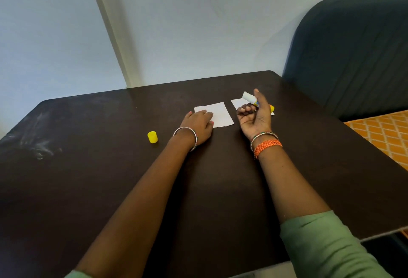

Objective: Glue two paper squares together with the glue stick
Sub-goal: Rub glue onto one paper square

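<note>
White-tipped glue stick (pixel 251 100) sits gripped in right hand (pixel 254 118), above paper square (pixel 237 103).

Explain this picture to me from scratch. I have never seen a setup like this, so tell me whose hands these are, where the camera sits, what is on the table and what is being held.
There is no machine here. A person wears a wide-angle camera on the head, and it looks forward and down, so you see their own two arms from above.

The dark table holds two white paper squares side by side. The left hand rests flat on the left square, keeping it in place. The right square lies partly hidden behind the right hand.

That right hand is raised, palm up, with its fingers curled round the glue stick, whose white glue end points up and left. The stick is uncapped: its yellow cap stands on the table, left of the left hand.

Behind are a pale wall and a dark blue padded seat back.
</note>
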